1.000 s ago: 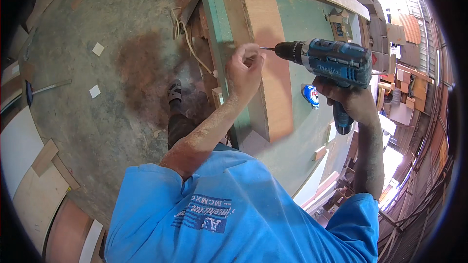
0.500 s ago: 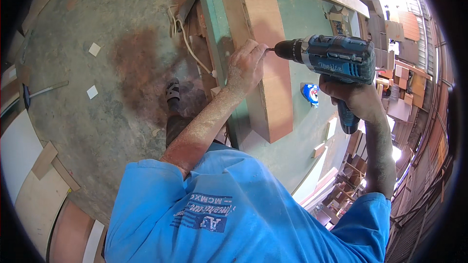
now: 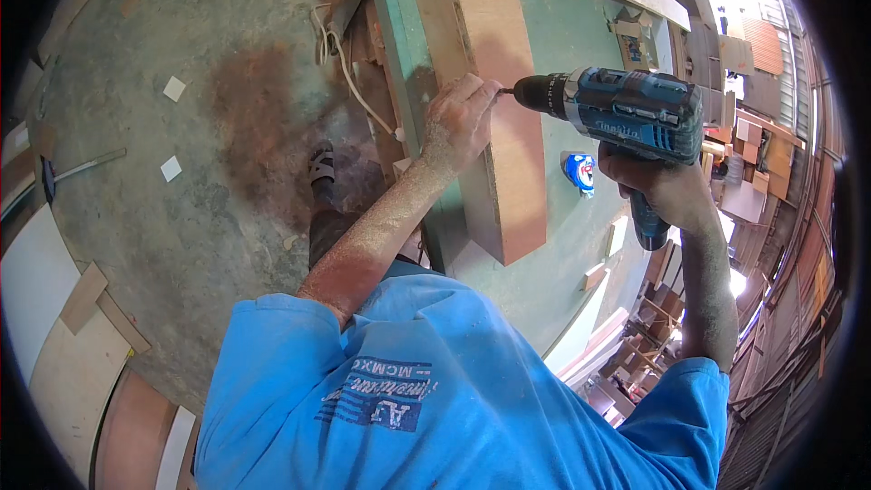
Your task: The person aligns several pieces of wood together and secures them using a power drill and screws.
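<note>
My right hand (image 3: pixel 660 189) is wrapped round the grip of a blue and black cordless drill (image 3: pixel 640 113). The drill lies level, its chuck toward the left, and a thin bit (image 3: pixel 508 91) reaches from it to the fingertips of my left hand (image 3: pixel 461 118). Those fingers are pinched together at the upper side of a long wooden box-like piece (image 3: pixel 517 191). Whatever small thing they hold at the bit's tip is too small to make out. Sawdust coats both forearms.
The wooden piece rests on a green worktable (image 3: pixel 567 45). A blue and white packet (image 3: pixel 579 172) lies on it, right of the piece. A pale cable (image 3: pixel 358 100) hangs by the table's left edge. Board offcuts (image 3: pixel 83 299) lie on the concrete floor; stacked wood stands at right.
Drill and right hand sit very slightly further right in the picture, as does the wooden piece. My left hand keeps its pinch at the bit's tip.
</note>
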Motion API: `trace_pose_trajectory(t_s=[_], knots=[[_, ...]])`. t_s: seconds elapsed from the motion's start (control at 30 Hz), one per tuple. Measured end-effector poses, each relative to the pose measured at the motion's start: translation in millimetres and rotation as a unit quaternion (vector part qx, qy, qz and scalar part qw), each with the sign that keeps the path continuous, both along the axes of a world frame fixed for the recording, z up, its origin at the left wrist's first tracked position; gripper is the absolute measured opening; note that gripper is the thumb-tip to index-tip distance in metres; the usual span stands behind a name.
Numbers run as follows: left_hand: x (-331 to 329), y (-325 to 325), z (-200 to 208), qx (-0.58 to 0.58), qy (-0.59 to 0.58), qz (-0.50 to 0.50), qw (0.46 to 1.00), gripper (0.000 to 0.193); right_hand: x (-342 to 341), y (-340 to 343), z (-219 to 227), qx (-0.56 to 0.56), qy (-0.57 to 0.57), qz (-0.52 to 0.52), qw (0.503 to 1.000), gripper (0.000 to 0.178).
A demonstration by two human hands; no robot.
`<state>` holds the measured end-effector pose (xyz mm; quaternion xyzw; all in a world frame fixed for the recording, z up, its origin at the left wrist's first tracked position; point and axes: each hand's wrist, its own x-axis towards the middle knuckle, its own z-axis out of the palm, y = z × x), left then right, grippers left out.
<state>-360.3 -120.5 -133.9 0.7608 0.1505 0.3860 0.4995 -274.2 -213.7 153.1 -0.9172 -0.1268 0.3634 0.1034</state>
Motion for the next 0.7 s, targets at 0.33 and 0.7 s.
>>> trace_pose_trajectory(t_s=[0.33,0.7], knots=[[-0.2,-1.0,-1.8,0.007,0.016,0.007,1.000,0.020,5.5,-2.9,-4.3,0.004,0.004,0.021,1.000,0.022],[-103.1,-94.0,-1.2,-0.094,0.131,-0.078,0.984,0.118,10.8,-14.5,-15.5,0.076,-0.002,0.094,0.993,0.023]])
